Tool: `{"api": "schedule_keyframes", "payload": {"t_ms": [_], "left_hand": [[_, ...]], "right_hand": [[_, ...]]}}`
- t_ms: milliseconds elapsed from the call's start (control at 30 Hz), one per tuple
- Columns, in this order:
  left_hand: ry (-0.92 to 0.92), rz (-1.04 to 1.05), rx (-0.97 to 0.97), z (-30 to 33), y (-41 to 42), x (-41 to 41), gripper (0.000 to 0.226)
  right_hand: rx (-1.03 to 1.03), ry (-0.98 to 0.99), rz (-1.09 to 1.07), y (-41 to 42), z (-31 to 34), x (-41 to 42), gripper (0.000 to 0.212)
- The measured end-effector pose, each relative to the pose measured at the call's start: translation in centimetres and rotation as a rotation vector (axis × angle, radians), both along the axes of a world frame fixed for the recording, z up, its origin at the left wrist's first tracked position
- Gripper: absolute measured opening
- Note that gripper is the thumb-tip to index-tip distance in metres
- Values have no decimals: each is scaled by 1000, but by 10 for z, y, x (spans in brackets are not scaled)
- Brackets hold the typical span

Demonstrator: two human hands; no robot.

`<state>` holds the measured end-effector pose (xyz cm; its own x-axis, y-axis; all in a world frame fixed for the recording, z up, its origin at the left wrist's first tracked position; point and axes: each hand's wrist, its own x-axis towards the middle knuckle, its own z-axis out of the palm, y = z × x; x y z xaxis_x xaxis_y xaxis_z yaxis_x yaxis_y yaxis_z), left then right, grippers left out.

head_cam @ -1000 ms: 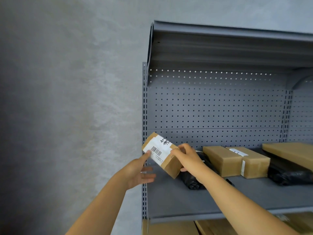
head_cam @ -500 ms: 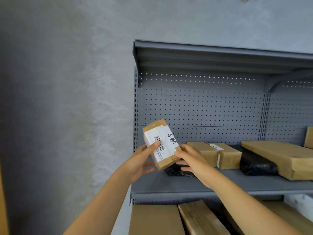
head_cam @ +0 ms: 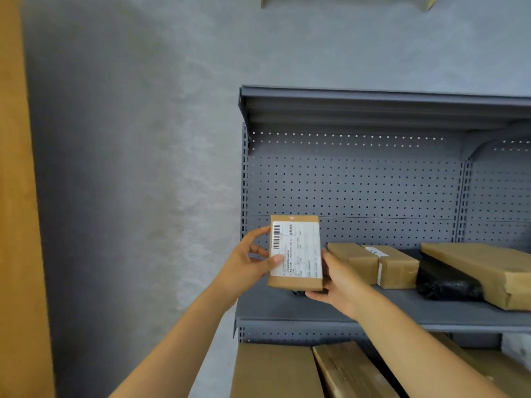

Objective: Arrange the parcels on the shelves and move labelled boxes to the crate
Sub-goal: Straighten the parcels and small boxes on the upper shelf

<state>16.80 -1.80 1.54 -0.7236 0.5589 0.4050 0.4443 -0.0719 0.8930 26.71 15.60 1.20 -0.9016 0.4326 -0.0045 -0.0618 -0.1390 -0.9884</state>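
A: Where is the labelled box (head_cam: 296, 252), and how is it oriented?

B: It is held upright in front of the left end of the grey shelf (head_cam: 402, 314), clear of the board, long axis vertical, white label with barcode facing the viewer.

A: Which hand carries it?

B: Both. The left hand (head_cam: 247, 265) clasps the left edge, thumb lying across the label. The right hand (head_cam: 337, 280) wraps the lower right corner, fingers curling beneath, so neither is nearer.

A: What lies beside it?

B: To the right, on the shelf, two small cardboard boxes (head_cam: 373, 264), a black bag (head_cam: 448, 282) and a larger flat parcel (head_cam: 485, 271). More cartons (head_cam: 275, 369) sit on the shelf below.

A: And the crate?

B: Not in view. The box probably has to travel away from the shelf, though which way cannot be told.
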Motion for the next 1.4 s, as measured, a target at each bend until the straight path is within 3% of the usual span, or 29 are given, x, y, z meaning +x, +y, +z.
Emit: {"api": "schedule_keyframes", "payload": {"t_ms": [100,200,367,500,867,1300,1400], "left_hand": [[26,15,-20,2,-2,-4,57],[32,6,-42,5,-6,-13,54],[6,15,-48,2,-12,-34,54],[-61,3,-33,-3,-7,-53,51],[-124,45,-125,-12,15,-122,57],[-94,23,-238,-36,44,-164,66],[-102,175,-216,-41,50,-168,55]], "right_hand": [[15,-20,122,3,2,-3,53],[104,14,200,3,2,-9,46],[274,62,97,-5,-2,-33,35],[523,53,-57,-18,-1,-60,26],[621,-29,-269,-9,-18,-151,33],[781,-297,-114,19,-33,-213,45],[831,-272,-129,25,-26,-208,41]]}}
